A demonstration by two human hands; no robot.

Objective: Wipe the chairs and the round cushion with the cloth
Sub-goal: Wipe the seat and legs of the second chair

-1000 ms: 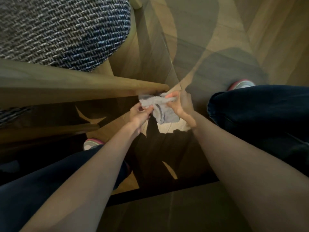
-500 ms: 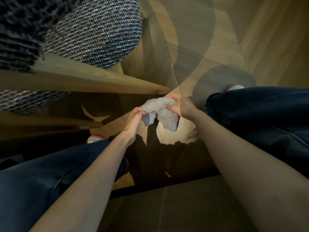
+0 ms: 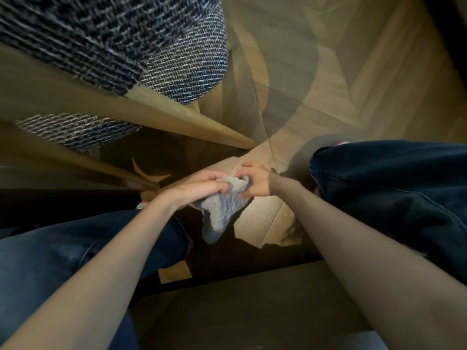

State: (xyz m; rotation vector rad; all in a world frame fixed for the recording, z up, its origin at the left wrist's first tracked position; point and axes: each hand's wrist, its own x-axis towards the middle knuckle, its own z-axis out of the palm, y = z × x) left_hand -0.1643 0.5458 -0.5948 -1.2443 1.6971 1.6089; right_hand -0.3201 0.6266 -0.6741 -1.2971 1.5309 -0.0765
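A grey cloth (image 3: 222, 210) hangs bunched between my two hands, low over the wooden floor. My left hand (image 3: 199, 186) grips its upper left part with curled fingers. My right hand (image 3: 255, 180) pinches the upper right part. The wooden chair (image 3: 177, 114) with its dark woven seat (image 3: 184, 64) fills the upper left, its pale rail ending just above my hands. The cloth touches no part of the chair. No round cushion can be told apart here.
My legs in dark jeans stand at the lower left (image 3: 63, 261) and at the right (image 3: 391, 193). A lower chair rail (image 3: 106, 168) crosses at the left. Wooden floor (image 3: 341, 72) stretches across the upper right. A dark surface lies along the bottom.
The view has tilted, so the chair seat looms larger at the upper left. My hands have come closer together and lower, bunching the cloth, which was off the rail half a second ago too.
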